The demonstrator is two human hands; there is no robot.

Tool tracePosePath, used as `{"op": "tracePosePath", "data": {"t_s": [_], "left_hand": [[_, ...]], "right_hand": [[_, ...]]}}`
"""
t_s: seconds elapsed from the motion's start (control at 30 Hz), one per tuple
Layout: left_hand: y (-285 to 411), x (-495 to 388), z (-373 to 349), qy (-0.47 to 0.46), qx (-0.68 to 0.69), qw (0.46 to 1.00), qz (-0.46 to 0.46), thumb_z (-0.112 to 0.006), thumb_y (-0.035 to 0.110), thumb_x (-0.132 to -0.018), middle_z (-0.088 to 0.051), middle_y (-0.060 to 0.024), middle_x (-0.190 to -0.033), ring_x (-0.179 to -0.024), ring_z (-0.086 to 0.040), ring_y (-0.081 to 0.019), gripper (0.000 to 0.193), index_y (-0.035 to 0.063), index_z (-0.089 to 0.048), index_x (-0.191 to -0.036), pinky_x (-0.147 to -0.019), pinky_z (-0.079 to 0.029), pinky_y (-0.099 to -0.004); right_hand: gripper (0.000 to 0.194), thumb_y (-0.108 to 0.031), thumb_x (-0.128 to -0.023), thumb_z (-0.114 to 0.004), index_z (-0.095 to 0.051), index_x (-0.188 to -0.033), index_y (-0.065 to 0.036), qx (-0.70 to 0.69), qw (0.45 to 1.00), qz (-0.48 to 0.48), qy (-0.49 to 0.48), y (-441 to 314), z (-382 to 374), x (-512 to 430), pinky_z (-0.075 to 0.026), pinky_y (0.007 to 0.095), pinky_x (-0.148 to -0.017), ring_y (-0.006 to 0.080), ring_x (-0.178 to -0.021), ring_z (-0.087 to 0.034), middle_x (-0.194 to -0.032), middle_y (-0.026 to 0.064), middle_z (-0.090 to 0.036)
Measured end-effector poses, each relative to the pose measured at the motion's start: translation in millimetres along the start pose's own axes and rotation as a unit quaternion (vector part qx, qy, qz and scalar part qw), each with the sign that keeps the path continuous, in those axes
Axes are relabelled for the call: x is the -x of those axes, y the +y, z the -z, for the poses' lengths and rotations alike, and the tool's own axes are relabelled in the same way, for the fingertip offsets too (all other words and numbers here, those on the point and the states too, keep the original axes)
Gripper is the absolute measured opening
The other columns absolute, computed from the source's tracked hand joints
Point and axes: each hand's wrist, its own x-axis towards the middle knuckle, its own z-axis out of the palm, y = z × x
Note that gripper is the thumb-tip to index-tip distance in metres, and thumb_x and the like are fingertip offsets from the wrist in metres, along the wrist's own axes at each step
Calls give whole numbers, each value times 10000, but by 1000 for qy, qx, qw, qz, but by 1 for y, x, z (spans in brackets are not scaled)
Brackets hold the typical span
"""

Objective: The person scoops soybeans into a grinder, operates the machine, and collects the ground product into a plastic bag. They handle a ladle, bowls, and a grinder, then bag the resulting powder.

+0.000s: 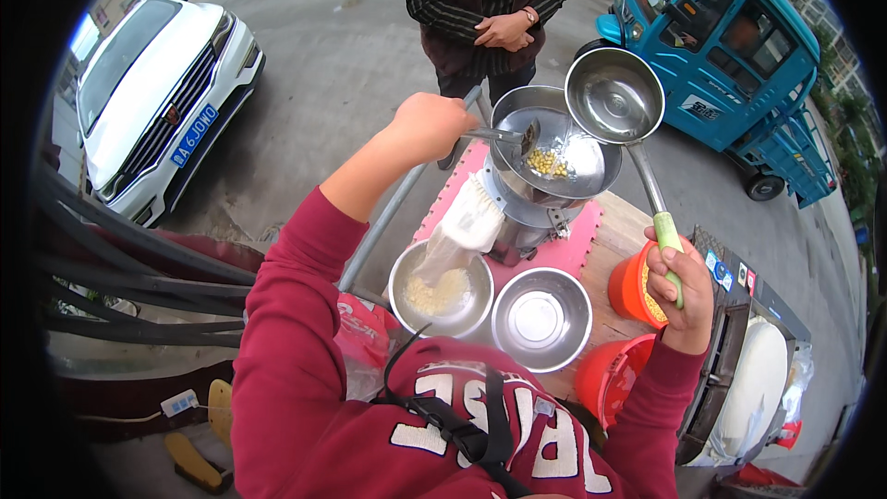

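My left hand (433, 126) grips the metal handle of a spoon (530, 138), whose head is inside a wide steel hopper (601, 180). Below the spoon, a small heap of yellow beans (546, 163) lies in the hopper, which tops a steel grinding machine (516, 197). My right hand (682, 284) is closed around the green grip of a steel dipper (615, 95). The dipper's round bowl is raised at the hopper's right rim, and nothing shows in it. A white cloth bag (473, 218) hangs from the machine into a steel bowl (400, 287) with pale yellow meal.
A second steel bowl (540, 315) stands beside the first. Right of it are an orange bucket (626, 284) of yellow grains and a red bucket (599, 378). A person (485, 14) stands opposite. A white car (166, 90) and blue three-wheeler (714, 69) are parked beyond.
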Motion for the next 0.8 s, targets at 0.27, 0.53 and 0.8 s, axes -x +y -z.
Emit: {"op": "tracePosePath", "data": {"t_s": [0.27,0.53,0.8], "left_hand": [[15,-18,-30,-26,195,980,34,-560,100,-727,-640,-132,-832,-803,-599,-315,373,169,-606,-1091,-704,-471,-420],[1,-2,-8,-38,144,988,47,-544,88,-718,-646,-127,-833,-802,-608,-302,337,172,-653,-1026,-682,-483,-397],[0,-2,-2,5,8,1000,25,-529,59,-753,-592,-61,-840,-807,-603,-272,320,202,-653,-1011,-663,-484,-382]], "right_hand": [[365,-125,-842,-481,-434,-1140,81,8,1000,-1,5,1,-2,-1,-254,147,-368,13,-396,-321,-698,21,-439],[372,-133,-846,-476,-430,-1147,81,16,1000,2,3,2,-1,0,-252,147,-369,10,-403,-325,-698,17,-439],[361,-135,-843,-492,-440,-1138,67,28,999,-6,16,2,-2,-4,-257,151,-370,17,-401,-327,-709,20,-443]]}}
